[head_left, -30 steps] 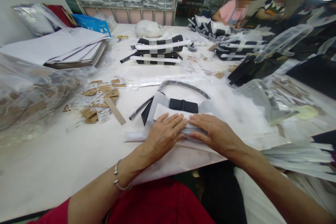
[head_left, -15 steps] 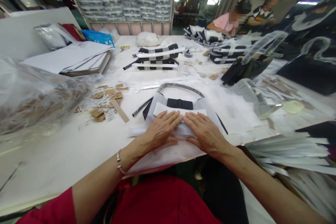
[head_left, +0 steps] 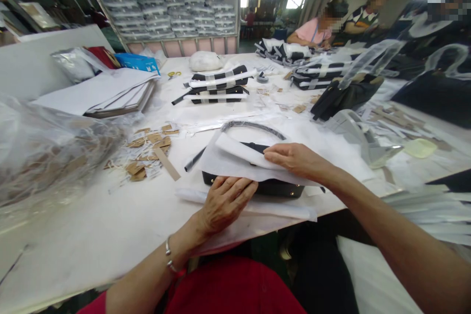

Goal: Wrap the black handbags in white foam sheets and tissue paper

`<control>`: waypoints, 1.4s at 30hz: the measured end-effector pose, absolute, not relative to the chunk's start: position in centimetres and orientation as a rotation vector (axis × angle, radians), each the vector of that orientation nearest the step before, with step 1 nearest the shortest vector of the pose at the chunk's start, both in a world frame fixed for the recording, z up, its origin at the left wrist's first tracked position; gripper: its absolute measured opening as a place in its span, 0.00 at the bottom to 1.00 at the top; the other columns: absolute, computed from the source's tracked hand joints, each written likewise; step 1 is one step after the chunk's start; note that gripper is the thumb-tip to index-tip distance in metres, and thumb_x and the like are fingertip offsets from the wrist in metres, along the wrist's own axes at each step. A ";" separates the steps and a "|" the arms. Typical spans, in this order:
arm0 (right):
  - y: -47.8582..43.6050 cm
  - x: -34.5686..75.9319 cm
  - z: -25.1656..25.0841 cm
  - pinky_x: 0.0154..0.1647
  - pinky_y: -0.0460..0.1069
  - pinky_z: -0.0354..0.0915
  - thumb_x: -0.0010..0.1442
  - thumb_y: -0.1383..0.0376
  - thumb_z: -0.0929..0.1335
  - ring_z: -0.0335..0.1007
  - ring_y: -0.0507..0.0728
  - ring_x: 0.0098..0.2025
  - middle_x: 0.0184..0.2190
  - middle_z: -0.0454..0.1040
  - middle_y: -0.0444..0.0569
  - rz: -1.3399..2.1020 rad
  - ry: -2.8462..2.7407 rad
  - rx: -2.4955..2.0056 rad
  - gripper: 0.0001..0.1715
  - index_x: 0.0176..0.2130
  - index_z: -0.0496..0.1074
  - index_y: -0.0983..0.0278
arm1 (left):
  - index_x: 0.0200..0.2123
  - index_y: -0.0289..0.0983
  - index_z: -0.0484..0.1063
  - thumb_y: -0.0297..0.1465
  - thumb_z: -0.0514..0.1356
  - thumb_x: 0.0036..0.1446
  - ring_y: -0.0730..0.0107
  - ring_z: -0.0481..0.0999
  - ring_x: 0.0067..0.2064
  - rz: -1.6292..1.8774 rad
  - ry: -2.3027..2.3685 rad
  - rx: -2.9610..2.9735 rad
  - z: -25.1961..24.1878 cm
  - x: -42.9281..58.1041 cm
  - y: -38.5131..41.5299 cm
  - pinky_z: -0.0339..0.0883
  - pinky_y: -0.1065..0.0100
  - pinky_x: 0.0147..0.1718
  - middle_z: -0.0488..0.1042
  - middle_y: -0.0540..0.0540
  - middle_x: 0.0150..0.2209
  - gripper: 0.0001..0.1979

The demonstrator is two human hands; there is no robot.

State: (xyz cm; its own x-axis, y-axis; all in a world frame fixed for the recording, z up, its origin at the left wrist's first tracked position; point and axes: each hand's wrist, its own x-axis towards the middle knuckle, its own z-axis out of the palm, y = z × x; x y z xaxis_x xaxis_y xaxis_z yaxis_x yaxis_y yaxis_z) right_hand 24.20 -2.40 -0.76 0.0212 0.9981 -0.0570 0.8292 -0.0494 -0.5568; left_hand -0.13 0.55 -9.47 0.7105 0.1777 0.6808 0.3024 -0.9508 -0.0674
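Hands, head view: since the earlier frame both have left the padded middle; the right hand (head_left: 292, 156) has gone up with the end of a white strip (head_left: 246, 153), and the left hand (head_left: 228, 201) has slid down to the near edge.
Right grip: fingers closed on the strip's four o'clock end.
Left grip: fingers laid together over the edge; thumb hidden, so I cannot tell whether it pinches.
Black bag: mid-bench (head_left: 110, 240), studded near side (head_left: 281, 190) showing at five o'clock, wrapped handle (head_left: 253, 123) at twelve.
White sheet (head_left: 221, 163): over the bag, beneath the strip; a pull on the strip could drag it askew or crease it.
White roll (head_left: 283, 211): at six o'clock, near the bench edge; a forearm's brush might knock it off.
Clear plastic sack (head_left: 47, 132): nine o'clock, with what look like brown tags inside.
Rack (head_left: 180, 49): eleven o'clock, far back, filled with stacked wrapped bundles (head_left: 169, 12).
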 end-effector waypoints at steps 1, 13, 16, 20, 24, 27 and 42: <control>-2.1 24.0 -1.0 0.50 0.53 0.68 0.59 0.47 0.67 0.75 0.63 0.48 0.47 0.79 0.50 0.595 -1.895 -1.985 0.28 0.51 0.77 0.60 | 0.55 0.38 0.69 0.26 0.60 0.63 0.67 0.76 0.44 -1.084 -0.426 -2.719 -9.6 0.2 0.6 0.62 0.63 0.45 0.79 0.45 0.48 0.17; -2.1 26.2 -0.2 0.46 0.52 0.67 0.66 0.59 0.62 0.76 0.61 0.45 0.44 0.80 0.51 -0.095 -1.861 -2.054 0.19 0.50 0.75 0.61 | 0.48 0.39 0.70 0.30 0.56 0.68 0.71 0.76 0.35 -1.208 -0.573 -2.854 -10.0 1.1 1.0 0.58 0.65 0.35 0.80 0.52 0.38 0.08; -2.1 29.3 0.5 0.44 0.53 0.67 0.66 0.57 0.61 0.75 0.64 0.46 0.45 0.79 0.57 -0.558 -1.535 -2.179 0.23 0.54 0.73 0.64 | 0.48 0.38 0.70 0.29 0.55 0.68 0.72 0.76 0.34 -1.248 -0.578 -2.892 -9.9 0.9 0.9 0.57 0.66 0.34 0.80 0.52 0.38 0.08; -1.4 33.3 -2.2 0.48 0.58 0.68 0.66 0.63 0.60 0.75 0.68 0.49 0.49 0.77 0.61 -0.411 -1.567 -2.623 0.23 0.54 0.73 0.67 | 0.50 0.38 0.70 0.28 0.55 0.68 0.71 0.77 0.36 -1.247 -0.602 -2.934 -10.1 0.8 0.7 0.59 0.66 0.36 0.80 0.50 0.39 0.10; -1.1 34.7 -3.8 0.52 0.62 0.68 0.61 0.63 0.63 0.73 0.69 0.52 0.53 0.75 0.61 0.084 -1.809 -2.738 0.22 0.52 0.73 0.66 | 0.50 0.37 0.71 0.27 0.56 0.67 0.71 0.78 0.37 -1.285 -0.585 -2.936 -10.5 0.9 0.6 0.61 0.67 0.36 0.80 0.49 0.39 0.10; -1.1 32.0 -1.9 0.60 0.66 0.62 0.61 0.59 0.64 0.68 0.72 0.58 0.57 0.72 0.63 -0.299 -1.809 -2.407 0.27 0.57 0.69 0.67 | 0.49 0.36 0.71 0.27 0.57 0.66 0.72 0.78 0.36 -1.307 -0.562 -2.937 -10.5 1.0 0.7 0.63 0.67 0.35 0.81 0.50 0.39 0.09; 0.8 22.0 -4.0 0.57 0.56 0.66 0.64 0.64 0.68 0.71 0.60 0.54 0.51 0.76 0.52 0.327 -2.443 -1.653 0.12 0.47 0.77 0.59 | 0.50 0.33 0.71 0.25 0.57 0.65 0.72 0.78 0.37 -1.307 -0.525 -2.951 -10.1 0.8 0.8 0.68 0.69 0.37 0.80 0.46 0.39 0.10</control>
State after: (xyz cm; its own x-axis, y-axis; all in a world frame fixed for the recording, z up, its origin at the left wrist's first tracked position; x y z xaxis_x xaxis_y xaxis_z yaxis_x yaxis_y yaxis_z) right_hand 21.97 0.82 -3.97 -0.3691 0.9292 0.0206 0.8911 0.3601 -0.2763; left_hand 0.82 0.81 -10.14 0.6305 0.3397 0.6979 0.2371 -0.9405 0.2436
